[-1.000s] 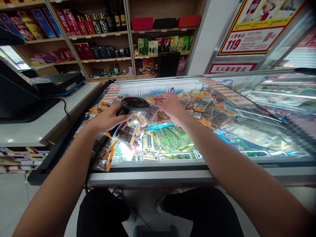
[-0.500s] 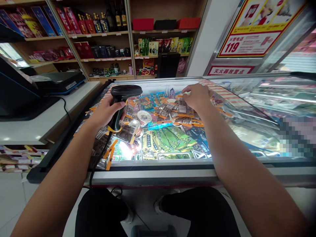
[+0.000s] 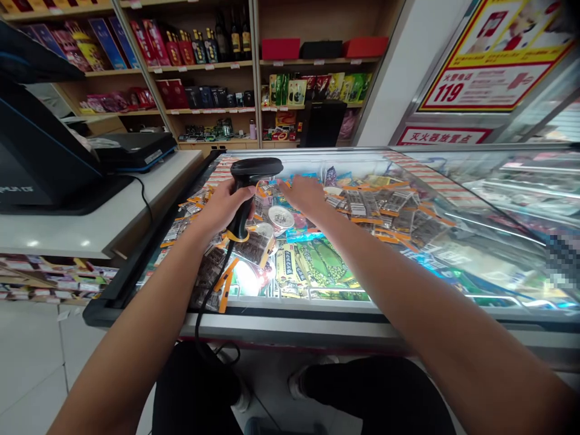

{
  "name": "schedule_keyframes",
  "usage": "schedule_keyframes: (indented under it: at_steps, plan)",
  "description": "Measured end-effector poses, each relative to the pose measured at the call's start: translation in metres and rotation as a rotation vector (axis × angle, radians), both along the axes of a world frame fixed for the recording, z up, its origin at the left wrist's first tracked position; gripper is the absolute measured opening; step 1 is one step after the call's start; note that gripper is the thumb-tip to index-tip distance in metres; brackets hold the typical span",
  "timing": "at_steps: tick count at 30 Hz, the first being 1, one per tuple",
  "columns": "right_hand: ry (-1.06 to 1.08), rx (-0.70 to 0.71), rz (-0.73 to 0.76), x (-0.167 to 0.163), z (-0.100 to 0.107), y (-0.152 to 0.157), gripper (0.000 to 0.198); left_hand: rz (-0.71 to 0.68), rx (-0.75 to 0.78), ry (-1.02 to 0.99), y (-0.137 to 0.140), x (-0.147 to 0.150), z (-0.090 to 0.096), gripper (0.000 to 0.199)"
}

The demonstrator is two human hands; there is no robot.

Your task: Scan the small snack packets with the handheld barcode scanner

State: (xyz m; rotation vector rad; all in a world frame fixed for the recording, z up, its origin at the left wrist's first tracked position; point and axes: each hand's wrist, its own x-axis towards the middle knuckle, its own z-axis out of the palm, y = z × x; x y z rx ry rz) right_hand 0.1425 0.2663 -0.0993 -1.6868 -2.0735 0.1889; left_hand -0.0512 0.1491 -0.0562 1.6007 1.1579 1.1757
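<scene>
My left hand [image 3: 232, 205] is closed around the grip of a black barcode scanner [image 3: 256, 167] with yellow trim. Its cable [image 3: 209, 296] drops over the freezer's front edge. Farther in, my right hand [image 3: 304, 193] reaches over the packets just right of the scanner. Its thumb stands apart from the fingers, whose tips are partly hidden; nothing shows in it. Dark see-through packets with orange edges [image 3: 360, 202] lie heaped to its right. Below the hands are a round white-lidded tub [image 3: 281, 217], a blue packet [image 3: 301, 237] and green ice-pop packets [image 3: 324, 261].
The chest freezer [image 3: 290, 321] has a metal front rim and a glass lid [image 3: 480, 223] on the right. A counter [image 3: 136, 211] with a scale [image 3: 136, 150] and dark screen stand [image 3: 40, 145] is on the left. Stocked shelves [image 3: 208, 112] stand behind.
My right hand has moved left, from the packets at the right back towards the scanner. My left hand keeps hold of the scanner. The whole view has shifted slightly left.
</scene>
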Motion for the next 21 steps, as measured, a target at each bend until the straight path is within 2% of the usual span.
schedule_keyframes:
  at_steps: [3,6,8,11,13,16,21]
  plan:
    - [-0.062,-0.085,-0.117,-0.014,0.001,0.018,0.072,-0.005,0.003,-0.002,0.001,-0.001,-0.001,0.021]
    - [-0.039,-0.135,-0.154,-0.021,-0.001,0.024,0.067,-0.019,-0.001,-0.01,0.003,-0.002,-0.003,0.022]
    - [0.013,-0.132,-0.161,-0.02,-0.003,0.023,0.072,-0.041,0.004,-0.023,0.004,-0.003,-0.004,0.022]
    - [0.174,-0.051,-0.063,-0.01,-0.004,0.015,0.075,-0.069,0.019,-0.024,0.004,-0.004,-0.003,0.021]
    - [0.277,0.005,0.055,0.001,-0.002,0.006,0.065,-0.061,0.019,0.011,0.004,-0.005,-0.003,0.021]
    - [0.308,0.061,0.191,0.02,0.007,-0.01,0.05,-0.032,0.012,0.11,0.005,-0.006,-0.004,0.021]
    - [0.397,0.044,0.233,0.049,0.019,-0.035,0.05,-0.031,-0.008,0.233,0.004,-0.007,-0.007,0.026]
